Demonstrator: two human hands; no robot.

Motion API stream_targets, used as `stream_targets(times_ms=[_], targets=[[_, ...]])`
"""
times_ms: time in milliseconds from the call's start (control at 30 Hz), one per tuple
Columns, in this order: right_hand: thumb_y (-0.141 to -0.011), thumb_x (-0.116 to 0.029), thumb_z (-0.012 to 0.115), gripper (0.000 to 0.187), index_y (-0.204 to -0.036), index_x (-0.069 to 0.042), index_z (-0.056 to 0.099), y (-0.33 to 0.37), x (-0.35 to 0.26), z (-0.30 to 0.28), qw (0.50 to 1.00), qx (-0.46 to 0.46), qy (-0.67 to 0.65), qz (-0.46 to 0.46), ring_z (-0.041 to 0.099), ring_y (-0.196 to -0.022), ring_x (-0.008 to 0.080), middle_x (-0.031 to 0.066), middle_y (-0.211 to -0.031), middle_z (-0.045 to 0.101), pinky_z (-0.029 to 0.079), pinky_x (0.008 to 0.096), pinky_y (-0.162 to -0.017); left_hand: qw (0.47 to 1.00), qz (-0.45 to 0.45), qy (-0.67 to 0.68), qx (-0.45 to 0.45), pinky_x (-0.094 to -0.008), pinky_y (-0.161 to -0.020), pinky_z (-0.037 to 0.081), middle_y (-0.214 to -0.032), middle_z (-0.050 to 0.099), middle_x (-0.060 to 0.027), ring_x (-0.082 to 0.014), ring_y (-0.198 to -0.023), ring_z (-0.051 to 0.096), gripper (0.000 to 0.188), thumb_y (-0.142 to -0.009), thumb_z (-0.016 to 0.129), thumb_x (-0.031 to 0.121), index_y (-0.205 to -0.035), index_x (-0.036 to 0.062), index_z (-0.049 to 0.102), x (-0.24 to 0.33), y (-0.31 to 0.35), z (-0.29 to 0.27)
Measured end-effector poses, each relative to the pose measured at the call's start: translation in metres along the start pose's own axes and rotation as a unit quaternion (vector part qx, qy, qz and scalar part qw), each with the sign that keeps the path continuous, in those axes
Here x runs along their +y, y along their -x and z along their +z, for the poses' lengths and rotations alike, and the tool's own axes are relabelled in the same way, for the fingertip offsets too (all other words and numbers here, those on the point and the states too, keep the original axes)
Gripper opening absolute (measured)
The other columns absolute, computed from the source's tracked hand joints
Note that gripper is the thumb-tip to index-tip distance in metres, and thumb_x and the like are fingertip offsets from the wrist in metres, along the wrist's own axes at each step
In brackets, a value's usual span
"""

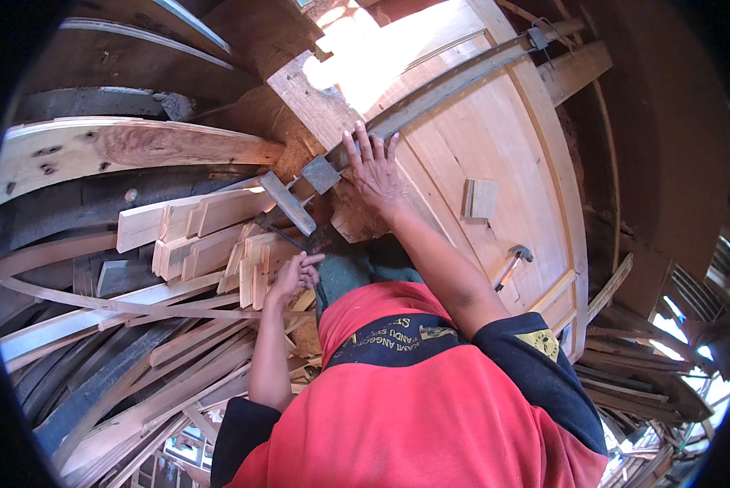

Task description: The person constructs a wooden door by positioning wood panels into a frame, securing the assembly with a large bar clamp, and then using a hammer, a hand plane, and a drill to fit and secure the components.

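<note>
Metal clamp (450,88) lies slantwise across wooden panel (507,134), long axis up-right; right hand (374,175) fingers spread over it, left hand (296,278) nearer its lower-left end, fingers loosely curled, seemingly empty.

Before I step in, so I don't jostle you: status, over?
Right hand spread over the clamp; left hand near clamp's close end, seemingly empty. Clamp lying across panel. Hammer and block on panel.

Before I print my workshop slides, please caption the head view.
Right hand over a metal bar clamp spanning a wooden panel, left hand beside stacked boards, hammer on the panel.
</note>
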State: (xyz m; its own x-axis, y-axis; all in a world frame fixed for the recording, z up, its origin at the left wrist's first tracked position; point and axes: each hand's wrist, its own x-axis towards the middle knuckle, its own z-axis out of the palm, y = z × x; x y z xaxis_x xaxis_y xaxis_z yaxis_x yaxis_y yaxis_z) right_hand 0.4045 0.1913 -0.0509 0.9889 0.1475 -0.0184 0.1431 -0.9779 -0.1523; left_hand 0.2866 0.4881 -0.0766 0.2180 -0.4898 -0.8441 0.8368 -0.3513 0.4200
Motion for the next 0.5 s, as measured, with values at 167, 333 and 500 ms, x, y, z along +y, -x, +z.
stream_targets(times_ms=[167,333,500], targets=[[-0.08,-0.041,0.068,0.087,-0.152,-0.01,0.03,-0.004,-0.009,-0.005,0.999,0.018,0.043,-0.021,0.043,-0.124,0.0391,0.0184,-0.155,0.03,0.021,0.0703,-0.111,0.814,0.086,0.566,0.098,-0.035,-0.067,0.049,-0.094,0.068,-0.0128,-0.0248,-0.076,0.062,0.06,-0.1,0.026,0.05,-0.125,0.0069,0.06,-0.022,-0.07,-0.047],[-0.08,-0.038,0.067,0.086,-0.152,-0.01,0.03,0.003,0.001,0.006,0.994,0.022,0.103,-0.013,0.043,-0.124,0.0393,0.0188,-0.156,0.029,0.02,0.0701,-0.111,0.87,0.134,0.44,0.176,-0.032,-0.075,0.044,-0.111,0.067,-0.0118,-0.0213,-0.09,0.059,0.074,-0.096,0.032,0.064,-0.124,0.0006,0.058,0.096,-0.037,-0.111],[-0.067,-0.058,0.076,0.109,-0.152,-0.009,0.029,-0.001,-0.002,-0.002,0.998,0.008,0.058,-0.005,0.042,-0.125,0.0382,0.0186,-0.156,0.028,0.018,0.0701,-0.112,0.852,0.271,0.364,0.261,-0.0316,-0.076,0.04,-0.106,0.07,-0.0124,-0.0196,-0.089,0.06,0.074,-0.096,0.038,0.067,-0.116,0.0008,0.065,0.122,0.028,-0.086]])
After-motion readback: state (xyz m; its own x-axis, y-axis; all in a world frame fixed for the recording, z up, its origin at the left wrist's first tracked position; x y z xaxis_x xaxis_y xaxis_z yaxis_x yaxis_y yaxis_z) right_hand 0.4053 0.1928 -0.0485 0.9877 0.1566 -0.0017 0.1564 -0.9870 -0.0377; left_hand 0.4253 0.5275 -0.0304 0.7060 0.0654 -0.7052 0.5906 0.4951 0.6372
